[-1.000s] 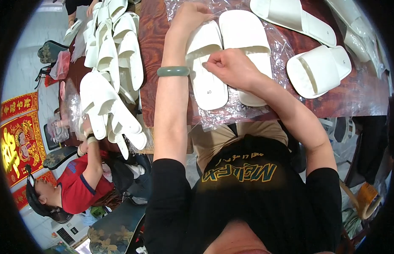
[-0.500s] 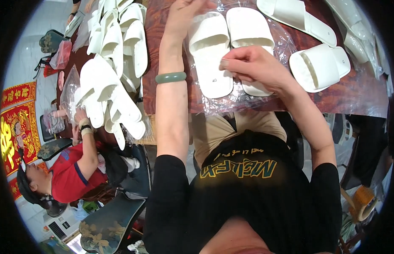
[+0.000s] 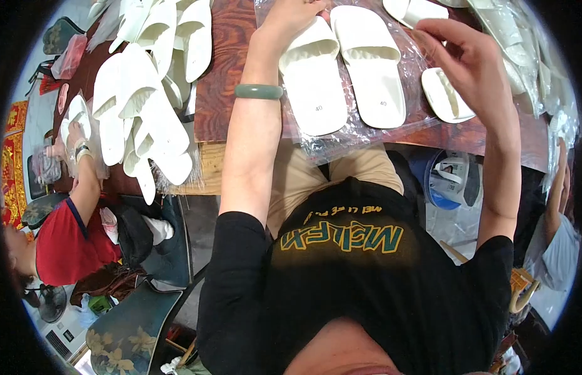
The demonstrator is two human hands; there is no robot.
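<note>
Two white slippers, the left slipper (image 3: 316, 100) and the right slipper (image 3: 375, 94), lie side by side in front of me, toes away. A clear plastic bag (image 3: 322, 150) spreads beneath and around them; whether they are inside it I cannot tell. Beyond the left slipper's toe, my left hand (image 3: 292, 17), wrist in a green bangle, pinches at the bag by the upper picture edge. My right hand (image 3: 469, 59) is raised over the table's right side, fingers bent but apart, with nothing visible in them. Below it sits a white slipper (image 3: 444, 97), partly covered by the hand.
A heap of white slippers (image 3: 141, 106) overhangs the table's left part. More bagged slippers (image 3: 513, 37) lie at the far right. At left a person in red (image 3: 78, 244) handles a slipper; another person's arm (image 3: 556, 187) shows at right. A blue bin (image 3: 438, 181) stands under the table.
My right hand has moved from the middle slippers to the right and up, uncovering the right slipper. My left hand stays near the toes. The view has shifted somewhat.
</note>
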